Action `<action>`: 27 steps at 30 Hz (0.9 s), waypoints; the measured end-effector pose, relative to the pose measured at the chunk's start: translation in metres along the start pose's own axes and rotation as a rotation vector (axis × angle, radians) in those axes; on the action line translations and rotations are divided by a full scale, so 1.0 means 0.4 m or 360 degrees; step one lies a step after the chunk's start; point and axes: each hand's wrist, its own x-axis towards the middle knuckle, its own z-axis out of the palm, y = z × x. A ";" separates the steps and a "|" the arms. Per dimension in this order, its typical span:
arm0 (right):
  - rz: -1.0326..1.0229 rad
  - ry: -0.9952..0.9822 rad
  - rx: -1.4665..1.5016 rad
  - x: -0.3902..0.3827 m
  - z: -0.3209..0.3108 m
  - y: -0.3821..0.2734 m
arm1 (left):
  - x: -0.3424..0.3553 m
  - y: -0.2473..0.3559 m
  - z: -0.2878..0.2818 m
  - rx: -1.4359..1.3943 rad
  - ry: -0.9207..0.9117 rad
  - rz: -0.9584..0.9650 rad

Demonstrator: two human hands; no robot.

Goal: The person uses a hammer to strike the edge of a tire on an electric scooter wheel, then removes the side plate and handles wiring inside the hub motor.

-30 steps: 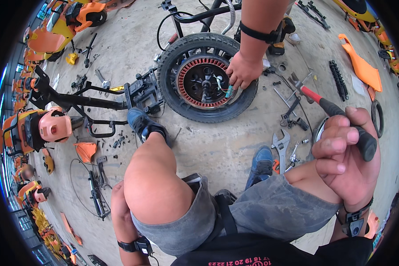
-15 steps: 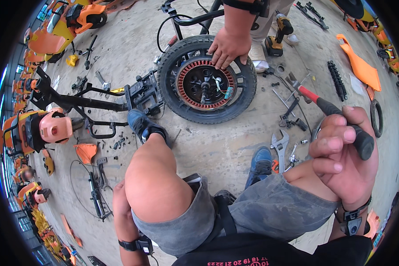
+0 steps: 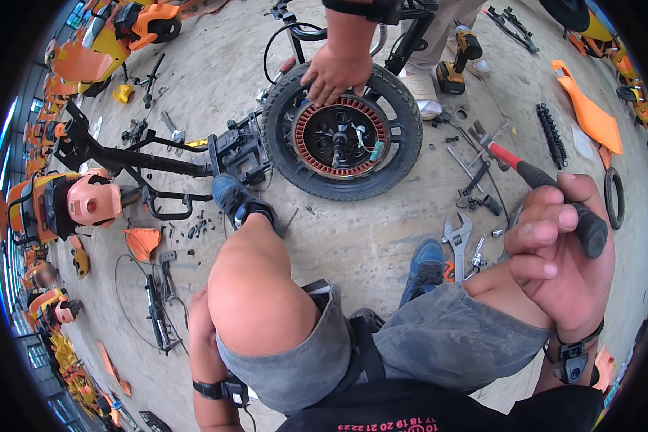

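My right hand (image 3: 572,252) is raised at the right, its fingers curled round the black grip of a hammer (image 3: 507,157). The red part of its handle and the metal head point away toward the upper left. My left hand (image 3: 203,317) rests against the outside of my left knee, its fingers hidden behind the leg. In front of my feet lies a wheel (image 3: 403,155) with a black tyre and an open hub motor (image 3: 342,142), copper windings showing round its rim. A co-worker's hand (image 3: 338,72) presses on the wheel's far side.
A black scooter frame (image 3: 173,167) lies left of the wheel. An adjustable wrench (image 3: 458,237) is beside my right shoe. A cordless drill (image 3: 453,61) stands by the co-worker's feet. A black shock absorber (image 3: 551,137) and an orange panel (image 3: 590,108) lie at the right.
The co-worker's hand has shifted left along the wheel's far edge. The rest of the scene sits slightly further right in view. My hands and the hammer hold nearly the same pose.
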 end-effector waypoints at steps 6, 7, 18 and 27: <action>0.0005 -0.0010 0.0010 0.003 -0.002 0.001 | -0.052 0.053 0.070 0.0026 -0.0084 -0.0056; 0.0021 -0.0007 0.0019 0.002 0.000 0.001 | -0.065 0.071 0.083 0.0008 -0.0101 -0.0053; 0.0016 -0.0023 0.0043 -0.005 -0.003 0.004 | -0.069 0.091 0.127 0.0064 -0.0158 -0.0126; 0.0035 -0.0081 0.0055 -0.011 -0.011 0.007 | -0.076 0.119 0.138 0.0083 -0.0182 -0.0118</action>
